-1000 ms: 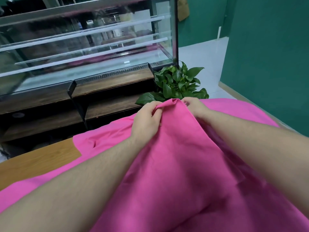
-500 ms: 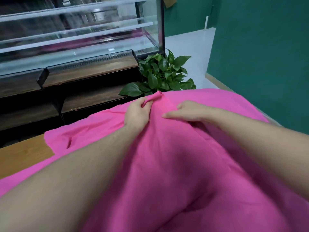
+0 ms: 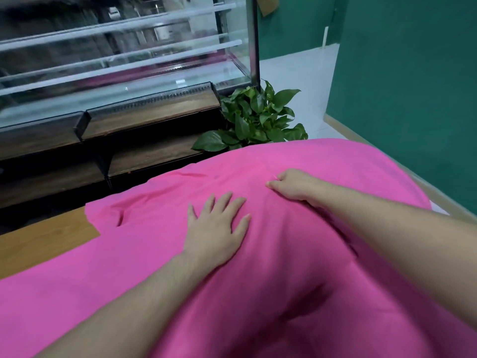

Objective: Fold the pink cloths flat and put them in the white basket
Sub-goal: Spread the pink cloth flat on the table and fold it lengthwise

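Across the wooden tabletop lay the pink cloth, spread wide beneath both my hands. My left hand pressed flat on it, fingers straight and splayed; my right hand rested curled, thumb and forefinger seemingly pinching a small tuck. Smoothing outward from the middle would best flatten the layers, I judged. No writing or labels showed, and no white basket.
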Demonstrator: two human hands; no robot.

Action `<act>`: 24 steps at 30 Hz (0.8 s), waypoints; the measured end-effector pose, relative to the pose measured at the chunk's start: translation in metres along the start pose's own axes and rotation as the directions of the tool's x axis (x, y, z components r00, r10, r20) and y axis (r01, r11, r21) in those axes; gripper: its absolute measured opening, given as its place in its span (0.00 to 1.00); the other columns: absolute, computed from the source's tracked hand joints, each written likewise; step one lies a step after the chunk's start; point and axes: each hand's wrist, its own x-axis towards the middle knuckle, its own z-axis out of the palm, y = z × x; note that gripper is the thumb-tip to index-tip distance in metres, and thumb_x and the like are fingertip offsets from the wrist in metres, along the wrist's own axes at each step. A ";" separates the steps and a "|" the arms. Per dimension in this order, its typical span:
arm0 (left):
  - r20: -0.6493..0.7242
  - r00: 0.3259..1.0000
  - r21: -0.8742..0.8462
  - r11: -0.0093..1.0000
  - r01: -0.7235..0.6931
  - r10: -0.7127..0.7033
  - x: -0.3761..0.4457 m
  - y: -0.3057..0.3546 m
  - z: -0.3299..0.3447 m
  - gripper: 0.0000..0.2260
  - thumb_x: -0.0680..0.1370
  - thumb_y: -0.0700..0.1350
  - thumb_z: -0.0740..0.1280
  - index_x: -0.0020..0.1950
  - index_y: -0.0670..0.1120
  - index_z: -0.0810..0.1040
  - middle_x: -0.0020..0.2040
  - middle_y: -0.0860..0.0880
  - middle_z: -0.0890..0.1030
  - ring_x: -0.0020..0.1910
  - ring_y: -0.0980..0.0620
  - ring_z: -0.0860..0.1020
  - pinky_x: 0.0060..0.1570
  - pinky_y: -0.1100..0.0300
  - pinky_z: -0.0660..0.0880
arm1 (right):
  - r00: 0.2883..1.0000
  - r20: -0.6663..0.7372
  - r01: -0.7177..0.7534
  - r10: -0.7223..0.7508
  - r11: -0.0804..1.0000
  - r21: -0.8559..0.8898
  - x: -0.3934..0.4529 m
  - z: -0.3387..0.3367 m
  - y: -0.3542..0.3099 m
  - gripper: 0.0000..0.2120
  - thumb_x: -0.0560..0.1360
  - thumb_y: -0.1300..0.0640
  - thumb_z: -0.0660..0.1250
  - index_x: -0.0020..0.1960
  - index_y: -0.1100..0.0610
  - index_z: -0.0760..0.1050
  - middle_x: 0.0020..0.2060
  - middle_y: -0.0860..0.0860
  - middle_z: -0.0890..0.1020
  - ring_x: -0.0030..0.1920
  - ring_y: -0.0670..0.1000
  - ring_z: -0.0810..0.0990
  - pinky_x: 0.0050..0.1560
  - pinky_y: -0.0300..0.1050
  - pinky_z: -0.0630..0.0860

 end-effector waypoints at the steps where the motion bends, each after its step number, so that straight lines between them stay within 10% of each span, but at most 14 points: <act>1: 0.073 0.997 0.031 0.999 0.035 -0.038 -0.002 -0.003 0.005 0.25 0.80 0.66 0.45 0.78 0.65 0.53 0.80 0.59 0.53 0.80 0.48 0.50 0.74 0.33 0.46 | 1.000 -0.003 0.001 -0.001 1.000 -0.017 0.000 0.002 0.000 0.21 0.82 0.45 0.59 0.61 0.60 0.80 0.57 0.57 0.82 0.58 0.58 0.79 0.57 0.45 0.74; 7: 0.123 0.990 0.077 0.996 0.053 -0.062 -0.005 0.000 0.020 0.27 0.79 0.68 0.41 0.78 0.65 0.43 0.81 0.58 0.44 0.80 0.44 0.41 0.72 0.29 0.42 | 0.994 -0.109 -0.001 -0.014 0.990 -0.141 -0.001 0.007 0.000 0.16 0.80 0.43 0.61 0.55 0.56 0.73 0.51 0.55 0.80 0.56 0.59 0.79 0.52 0.48 0.74; 11: 0.184 0.980 0.121 0.991 0.052 -0.074 0.001 -0.002 0.017 0.27 0.80 0.67 0.41 0.79 0.64 0.43 0.81 0.57 0.42 0.80 0.44 0.40 0.71 0.28 0.41 | 0.867 -0.351 0.246 -0.354 0.916 -0.317 -0.037 0.020 -0.017 0.19 0.78 0.49 0.62 0.68 0.50 0.70 0.62 0.51 0.77 0.62 0.56 0.73 0.61 0.53 0.71; 17: 0.176 0.984 0.115 0.992 -0.058 0.038 -0.032 -0.017 -0.007 0.26 0.83 0.51 0.50 0.81 0.52 0.50 0.82 0.52 0.49 0.80 0.52 0.48 0.76 0.39 0.46 | 0.774 -0.121 0.586 -0.621 0.776 -0.232 -0.108 0.087 -0.044 0.19 0.79 0.53 0.62 0.69 0.50 0.74 0.67 0.50 0.76 0.68 0.54 0.71 0.70 0.53 0.66; 24: 0.062 0.984 0.084 0.983 0.164 -0.169 -0.167 -0.056 -0.010 0.36 0.73 0.66 0.32 0.79 0.61 0.54 0.81 0.59 0.49 0.80 0.54 0.47 0.75 0.36 0.45 | 0.814 0.087 0.560 -0.574 0.736 -0.381 -0.160 0.140 -0.055 0.25 0.82 0.40 0.52 0.78 0.40 0.56 0.79 0.49 0.58 0.79 0.56 0.50 0.77 0.61 0.46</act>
